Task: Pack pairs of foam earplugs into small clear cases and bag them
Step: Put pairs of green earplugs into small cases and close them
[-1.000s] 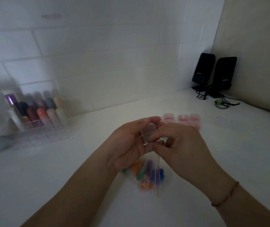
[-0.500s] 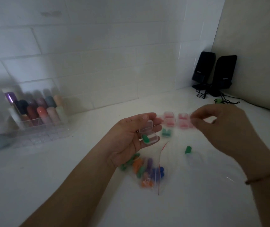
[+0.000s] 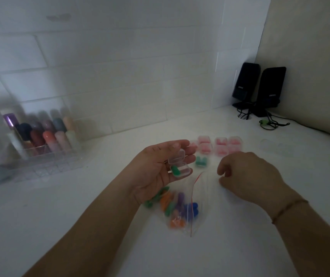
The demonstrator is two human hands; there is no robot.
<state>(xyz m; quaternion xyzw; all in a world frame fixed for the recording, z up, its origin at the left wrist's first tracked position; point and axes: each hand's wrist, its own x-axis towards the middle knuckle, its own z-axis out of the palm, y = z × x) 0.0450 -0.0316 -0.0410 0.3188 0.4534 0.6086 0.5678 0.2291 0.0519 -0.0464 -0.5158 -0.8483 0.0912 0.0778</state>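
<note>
- Case (image 3: 179, 165), small and clear, lies open on the left hand (image 3: 160, 168), palm up at the middle of the view; its lid stands raised toward 12 o'clock, and the fingers curl lightly under it, so this grip is grasping the case.
- One green plug (image 3: 174, 170) sits in the case's lower half.
- The right hand (image 3: 248, 176) hovers at 3 o'clock of the left, back up, fingers bent downward over the table (image 3: 60, 216); whether its grip is clenched on anything I cannot tell, since the fingertips are hidden under the hand.
- A clear bag (image 3: 182, 210) with a red strip lies on the table at 6 o'clock of the left hand, partly under the wrist; it holds loose plugs in green, orange, purple and blue.
- A closed case with green plugs (image 3: 200, 161) rests on the table just beside the left fingertips, at 2 o'clock of the open case.
- Pink-filled cases (image 3: 220, 145) sit in two short rows at 12 o'clock of the green one, close together.
- At 9 o'clock, against the wall, a clear organiser (image 3: 46, 144) holds upright tubes of several colours; it is blurred.
- At 2 o'clock, in the corner, two black speakers (image 3: 260, 88) stand side by side with cables trailing on the table.
</note>
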